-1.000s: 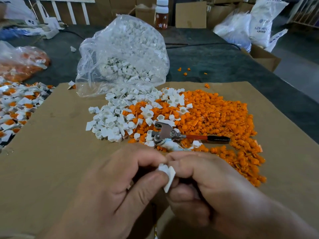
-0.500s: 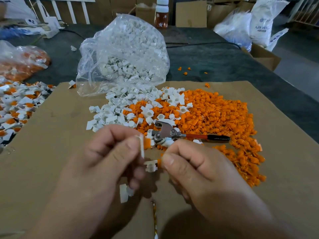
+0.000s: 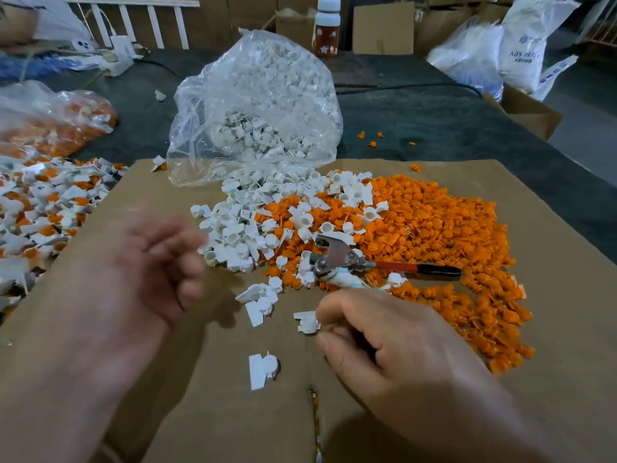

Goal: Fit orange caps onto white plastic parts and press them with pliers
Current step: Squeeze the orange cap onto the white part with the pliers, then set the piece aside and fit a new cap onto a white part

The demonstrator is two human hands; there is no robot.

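While the left hand (image 3: pixel 150 272) hangs above the cardboard sheet (image 3: pixel 567 295) with its fingers loose and half curled, nothing shows inside it (the hand is blurred, so small details are lost). The right hand (image 3: pixel 394 345) is lower and nearer, with curled fingers. Its thumb and forefinger pinch the edge of one white plastic part (image 3: pixel 306 323), which sticks out to the left of the fingertips, just over the cardboard. Whether an orange cap sits in it, I cannot tell.

A loose white part (image 3: pixel 262 369), a flat tab joined to a round cup, lies alone on the cardboard between the two hands. Beyond the right hand lie the pliers (image 3: pixel 337 259), with a dull metal head and a thin red and black handle pointing right. They rest where the pile of white parts (image 3: pixel 240 228) meets the wide pile of orange caps (image 3: pixel 434 235). Behind, a clear, crinkled plastic bag (image 3: pixel 257 105) full of white parts opens toward the piles, on the dark desk (image 3: pixel 434 121). At the far left is a heap of capped parts (image 3: pixel 43 208), white and orange mixed.
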